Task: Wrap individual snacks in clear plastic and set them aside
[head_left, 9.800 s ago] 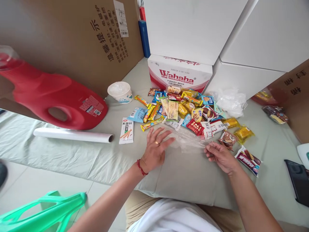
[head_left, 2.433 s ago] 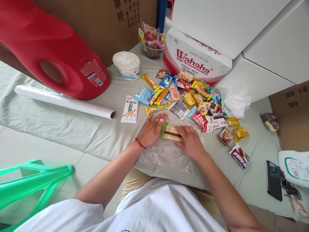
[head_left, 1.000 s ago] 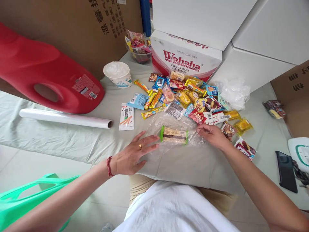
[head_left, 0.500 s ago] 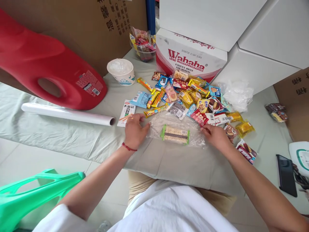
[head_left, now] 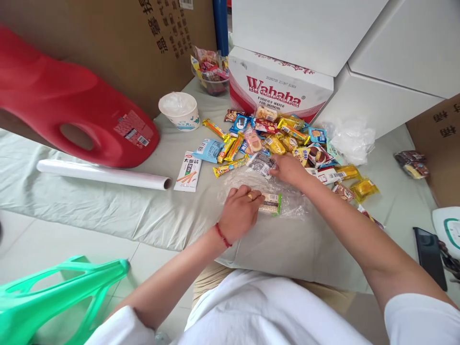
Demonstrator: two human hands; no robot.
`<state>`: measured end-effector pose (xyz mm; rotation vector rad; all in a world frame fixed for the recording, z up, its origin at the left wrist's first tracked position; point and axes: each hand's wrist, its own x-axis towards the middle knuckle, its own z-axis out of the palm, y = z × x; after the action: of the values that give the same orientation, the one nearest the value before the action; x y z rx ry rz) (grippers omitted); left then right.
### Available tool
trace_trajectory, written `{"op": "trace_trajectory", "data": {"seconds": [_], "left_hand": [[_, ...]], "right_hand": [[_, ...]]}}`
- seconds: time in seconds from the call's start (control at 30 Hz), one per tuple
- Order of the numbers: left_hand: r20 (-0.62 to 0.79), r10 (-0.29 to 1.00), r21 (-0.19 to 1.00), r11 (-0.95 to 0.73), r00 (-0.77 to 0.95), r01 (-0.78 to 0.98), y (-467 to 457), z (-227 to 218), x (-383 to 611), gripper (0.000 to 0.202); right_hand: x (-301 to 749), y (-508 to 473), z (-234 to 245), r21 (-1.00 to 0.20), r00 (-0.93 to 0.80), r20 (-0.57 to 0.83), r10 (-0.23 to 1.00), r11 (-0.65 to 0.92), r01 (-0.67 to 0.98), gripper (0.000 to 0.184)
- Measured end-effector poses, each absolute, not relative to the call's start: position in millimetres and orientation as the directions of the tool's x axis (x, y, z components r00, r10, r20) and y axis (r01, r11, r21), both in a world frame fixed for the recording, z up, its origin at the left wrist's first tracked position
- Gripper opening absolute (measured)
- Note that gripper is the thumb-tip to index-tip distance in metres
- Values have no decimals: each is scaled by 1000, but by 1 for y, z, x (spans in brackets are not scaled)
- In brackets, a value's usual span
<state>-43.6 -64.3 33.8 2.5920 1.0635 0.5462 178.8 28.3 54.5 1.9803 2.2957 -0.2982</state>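
My left hand (head_left: 241, 213) lies over the left part of a snack bar in a clear and green wrapper (head_left: 272, 204), its fingers bent around it and the thumb hidden. Under the bar a clear plastic bag (head_left: 293, 203) is spread flat on the cloth. My right hand (head_left: 289, 168) reaches to the front of the snack heap, with thumb and fingertips at the right edge of a silver-and-black snack packet (head_left: 259, 164). Yellow, red and blue packets (head_left: 275, 143) lie just behind. A white packet of spicy gluten sticks (head_left: 188, 172) is farther left.
A roll of plastic film (head_left: 104, 177) and a red jug (head_left: 118, 129) lie at left. Behind stand a paper tub (head_left: 178, 112), a snack bowl (head_left: 212, 85) and a Wahaba box (head_left: 280, 81). Crumpled bags (head_left: 354, 141) and a phone (head_left: 429, 258) are at right; a green stool (head_left: 72, 287) stands below.
My left hand has moved right from the bag's edge onto the snack bar. My right hand has let go of the bag's right edge and moved left and up to the silver-and-black packet.
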Motion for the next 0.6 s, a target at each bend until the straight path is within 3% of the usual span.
{"op": "trace_trajectory", "data": {"seconds": [0.07, 0.17, 0.3, 0.4, 0.5, 0.6], "left_hand": [[159, 716, 365, -683, 680, 633, -56, 30, -35, 29], [153, 727, 341, -675, 670, 654, -52, 29, -33, 28], [171, 769, 328, -634, 616, 700, -56, 27, -33, 26], [175, 770, 334, -633, 613, 699, -58, 24, -32, 29], [187, 790, 423, -601, 584, 678, -58, 18, -37, 27], [254, 861, 620, -495, 440, 609, -57, 10, -58, 26]], "right_hand": [[177, 38, 55, -127, -125, -265, 956, 94, 987, 37], [181, 40, 66, -234, -185, -279, 942, 120, 965, 19], [184, 18, 87, -348, -441, -54, 896, 398, 849, 18], [178, -19, 91, -353, -591, 39, 806, 564, 746, 23], [170, -59, 76, -287, -710, -33, 703, 674, 681, 26], [164, -88, 52, -219, -737, -103, 668, 708, 672, 27]]}}
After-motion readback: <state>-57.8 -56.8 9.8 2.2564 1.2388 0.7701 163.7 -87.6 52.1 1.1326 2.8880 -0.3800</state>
